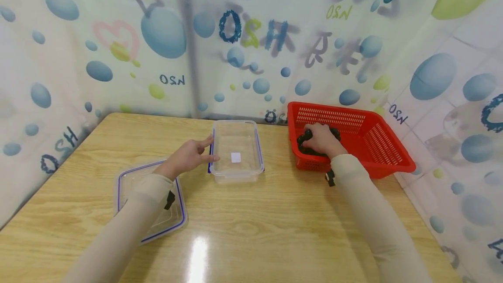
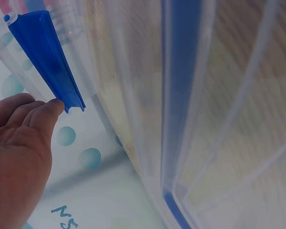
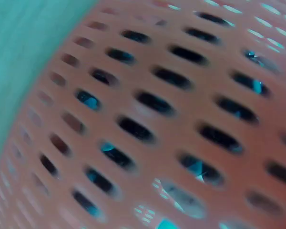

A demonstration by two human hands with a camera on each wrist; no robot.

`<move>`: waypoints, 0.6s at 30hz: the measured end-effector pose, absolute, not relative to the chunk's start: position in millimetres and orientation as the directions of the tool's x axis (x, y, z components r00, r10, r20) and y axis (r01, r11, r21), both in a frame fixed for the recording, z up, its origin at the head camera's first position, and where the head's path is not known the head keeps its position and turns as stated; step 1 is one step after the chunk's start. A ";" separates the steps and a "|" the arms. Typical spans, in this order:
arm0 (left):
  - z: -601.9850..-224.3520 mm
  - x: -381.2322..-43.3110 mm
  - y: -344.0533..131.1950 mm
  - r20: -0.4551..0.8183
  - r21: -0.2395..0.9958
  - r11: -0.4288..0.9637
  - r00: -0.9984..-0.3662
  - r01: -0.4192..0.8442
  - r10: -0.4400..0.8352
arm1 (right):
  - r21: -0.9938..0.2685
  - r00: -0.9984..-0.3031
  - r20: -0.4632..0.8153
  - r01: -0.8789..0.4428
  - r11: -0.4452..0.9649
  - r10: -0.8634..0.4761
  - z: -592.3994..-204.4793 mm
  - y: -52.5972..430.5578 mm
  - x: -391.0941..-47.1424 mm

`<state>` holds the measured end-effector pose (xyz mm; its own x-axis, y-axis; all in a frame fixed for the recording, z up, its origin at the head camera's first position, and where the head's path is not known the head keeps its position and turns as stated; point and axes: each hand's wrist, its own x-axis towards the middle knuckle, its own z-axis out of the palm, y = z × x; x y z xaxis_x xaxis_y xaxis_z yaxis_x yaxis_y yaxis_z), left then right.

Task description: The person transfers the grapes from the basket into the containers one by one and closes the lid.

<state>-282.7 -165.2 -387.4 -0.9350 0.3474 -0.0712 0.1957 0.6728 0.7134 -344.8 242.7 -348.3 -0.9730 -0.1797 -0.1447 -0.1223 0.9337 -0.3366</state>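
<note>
My left hand [image 1: 188, 156] is at the left side of a clear plastic box [image 1: 235, 172], its thumb and fingers spread along the rim. The left wrist view has those fingertips against the box's blue side latch [image 2: 48, 59]. My right hand [image 1: 320, 138] reaches into the left end of a red plastic basket [image 1: 377, 166]. Its fingers curl over a dark, shiny thing [image 1: 301, 141] among others like it; their kind does not show. In the right wrist view the slotted basket wall [image 3: 148, 114] fills most of the picture, with dark shapes behind it.
A clear lid [image 1: 167, 222] with a blue seal lies on the wooden table [image 1: 251, 235], partly under my left forearm. The box holds a small white square [image 1: 235, 157]. A printed curtain [image 1: 243, 69] closes off the table's back, and similar sheeting hangs at both sides.
</note>
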 end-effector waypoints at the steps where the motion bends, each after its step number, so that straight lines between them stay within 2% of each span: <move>1: -387.3 -282.7 -165.1 -0.068 0.710 0.675 -0.935 0.199 0.347 | -0.350 -0.976 -0.124 -0.124 0.929 -0.177 -345.1 244.5 -344.0; 11: -386.7 -284.0 -165.8 -0.051 0.705 0.674 -0.933 0.219 0.357 | -0.407 -0.988 0.102 -0.151 0.901 -0.119 -295.3 245.4 -332.3; 18: -389.0 -283.5 -164.5 -0.049 0.714 0.664 -0.930 0.223 0.365 | -0.450 -0.963 0.215 -0.244 0.859 -0.161 -268.7 212.5 -323.8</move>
<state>-283.5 -164.5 -389.0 -0.9298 0.3647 -0.0492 0.2228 0.6641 0.7137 -323.8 212.5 -268.7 -0.9633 -0.1606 0.2148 -0.2436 0.8594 -0.4495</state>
